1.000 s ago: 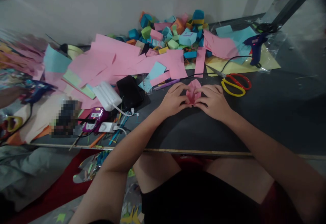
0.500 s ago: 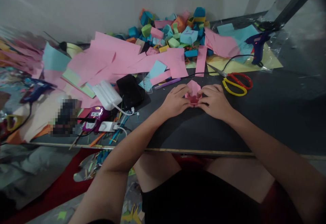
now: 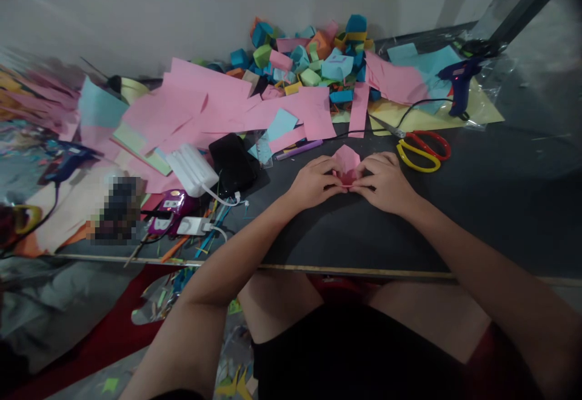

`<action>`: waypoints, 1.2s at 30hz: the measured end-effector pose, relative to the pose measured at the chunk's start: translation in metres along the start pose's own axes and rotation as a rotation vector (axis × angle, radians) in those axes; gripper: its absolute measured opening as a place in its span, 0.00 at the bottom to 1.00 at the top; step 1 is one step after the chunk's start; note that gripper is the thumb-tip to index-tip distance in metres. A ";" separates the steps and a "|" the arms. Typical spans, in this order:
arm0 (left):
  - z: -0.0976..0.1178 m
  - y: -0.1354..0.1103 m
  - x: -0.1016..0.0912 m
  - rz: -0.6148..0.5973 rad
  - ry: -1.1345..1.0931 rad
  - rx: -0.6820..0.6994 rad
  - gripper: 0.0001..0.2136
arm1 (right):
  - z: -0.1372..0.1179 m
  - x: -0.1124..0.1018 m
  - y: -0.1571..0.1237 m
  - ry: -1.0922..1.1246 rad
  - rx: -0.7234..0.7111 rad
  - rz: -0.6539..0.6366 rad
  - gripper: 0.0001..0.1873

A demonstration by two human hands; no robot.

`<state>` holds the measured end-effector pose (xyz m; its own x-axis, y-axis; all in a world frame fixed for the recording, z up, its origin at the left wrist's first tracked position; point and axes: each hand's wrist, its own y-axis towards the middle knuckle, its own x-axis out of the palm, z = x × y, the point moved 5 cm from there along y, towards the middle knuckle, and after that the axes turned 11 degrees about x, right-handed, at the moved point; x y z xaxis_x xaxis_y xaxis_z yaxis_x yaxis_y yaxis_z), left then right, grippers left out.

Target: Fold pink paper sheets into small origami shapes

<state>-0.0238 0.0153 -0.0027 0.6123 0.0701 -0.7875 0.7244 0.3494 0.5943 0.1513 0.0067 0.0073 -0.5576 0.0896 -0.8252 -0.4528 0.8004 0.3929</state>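
Between my two hands a small folded pink paper piece (image 3: 347, 159) stands on the dark table, its pointed back flap upright and its near edge raised. My left hand (image 3: 314, 182) pinches its left side with thumb and fingers. On the right side, my right hand (image 3: 381, 180) grips it in the same way, thumb at the near edge. Its lower corners are partly hidden by my fingers. Just right of my right hand lie scissors (image 3: 425, 150) with one red and one yellow handle. A purple pen (image 3: 300, 150) rests beyond my left hand.
Pink paper sheets (image 3: 204, 97) and a heap of folded coloured paper pieces (image 3: 309, 60) line the wall. A blue glue gun (image 3: 459, 82) stands at the back right. To the left lie a white power bank (image 3: 191, 170), a black phone-like object (image 3: 233, 163) and cables.
My fingers have shifted slightly along the pink paper's sides and near edge. The paper stays in nearly the same place, held by both hands.
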 end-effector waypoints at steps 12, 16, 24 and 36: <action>-0.001 -0.001 0.002 -0.165 0.087 -0.002 0.18 | 0.003 0.002 0.001 -0.087 -0.017 0.032 0.07; 0.001 0.002 0.004 -0.242 0.061 -0.036 0.18 | 0.000 0.002 0.001 -0.107 -0.021 0.016 0.08; 0.000 0.000 -0.003 -0.277 -0.072 -0.048 0.10 | 0.002 -0.011 0.001 0.074 -0.053 0.041 0.19; -0.013 -0.005 -0.010 -0.125 -0.006 -0.080 0.18 | 0.032 -0.001 0.005 0.235 0.246 -0.018 0.24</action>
<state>-0.0380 0.0249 -0.0001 0.5210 0.0162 -0.8534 0.7674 0.4288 0.4766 0.1715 0.0292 -0.0032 -0.7093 -0.0420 -0.7036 -0.2987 0.9220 0.2461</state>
